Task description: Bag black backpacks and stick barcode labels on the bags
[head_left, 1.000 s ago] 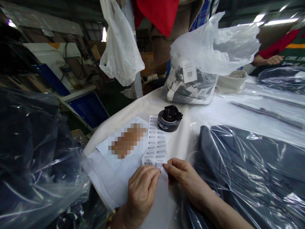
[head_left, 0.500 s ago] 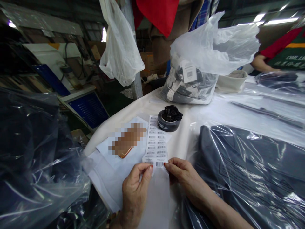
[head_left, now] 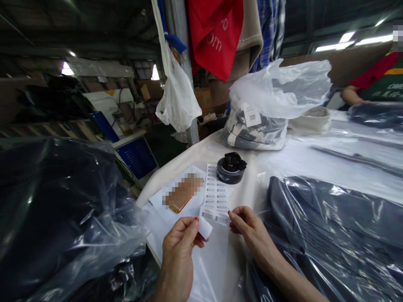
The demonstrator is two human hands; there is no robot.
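Observation:
Between the thumb and fingers of my left hand [head_left: 181, 247] is a small blank white label [head_left: 205, 228], tilted over the lower end of a barcode label sheet [head_left: 215, 195]. My right hand [head_left: 250, 230] pinches at the lower right edge of that sheet; the exact contact is hard to see. Printed barcodes run in two columns up the sheet. A roll of black tape [head_left: 231, 176] with crumpled black plastic on top touches its upper right side. Left of it, a copper-coloured phone [head_left: 181, 203], partly pixelated, rests on white papers [head_left: 160, 201].
Dark goods in clear plastic lie at right [head_left: 330, 226] and left [head_left: 63, 209]. A clear bag of tags [head_left: 255, 132] stands behind the tape. A white plastic bag [head_left: 179, 105] hangs from a post. Across the table is another person's arm [head_left: 352, 94].
My left hand has drawn a white label away from the sheet's lower end, its blank side now showing. My hands are further apart. The camera view has tilted up and turned left.

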